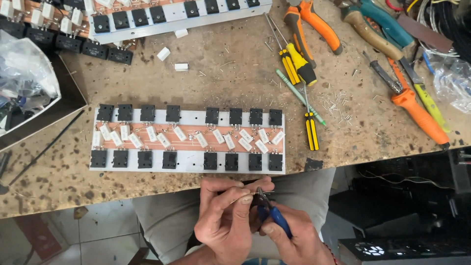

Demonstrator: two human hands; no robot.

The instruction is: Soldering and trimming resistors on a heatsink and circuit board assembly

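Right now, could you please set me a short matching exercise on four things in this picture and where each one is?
Things:
1. blue-handled pliers
2. circuit board
3. orange-handled pliers
4. clear plastic bag

Places:
A. far edge of the workbench, top middle
B. in the right hand
C. in the box at the left
D. flat on the bench just beyond the hands

Pairs: 1-B, 2-D, 3-A, 4-C

The circuit board assembly (187,139) lies on the desk (230,83) just beyond the fingers (230,189); the screwdrivers (297,64) lie beyond-right.
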